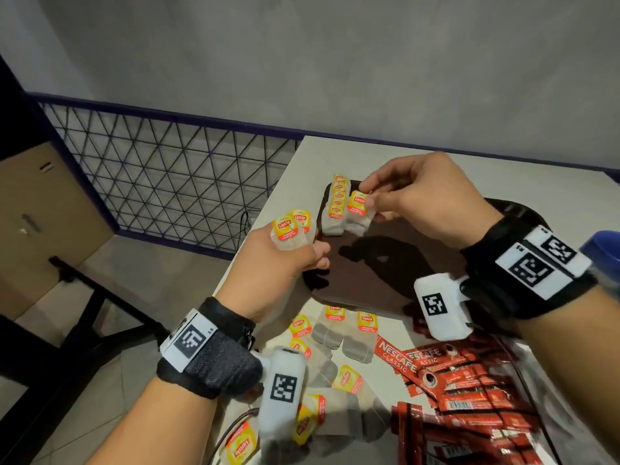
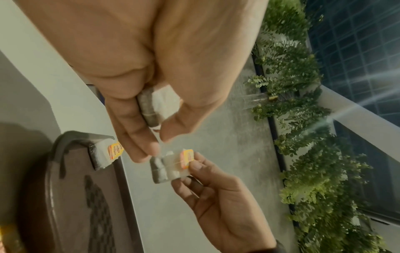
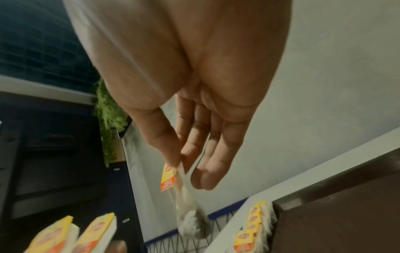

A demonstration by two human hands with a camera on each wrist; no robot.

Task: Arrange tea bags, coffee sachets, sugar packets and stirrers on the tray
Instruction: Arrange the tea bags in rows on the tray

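Above the tray (image 1: 369,280), right hand (image 1: 426,199) pinches one tea bag (image 1: 359,209); left hand (image 1: 278,260) grips two

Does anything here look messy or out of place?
Yes. Only a short row of tea bags stands in the tray's far corner. The other tea bags and the coffee sachets lie scattered on the table, some overlapping. Nothing looks torn or spilled.

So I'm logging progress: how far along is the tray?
Done: a row of tea bags stands at the tray corner. In hand: right hand pinches one tea bag; left hand holds two more. Left: loose tea bags and coffee sachets on the table.
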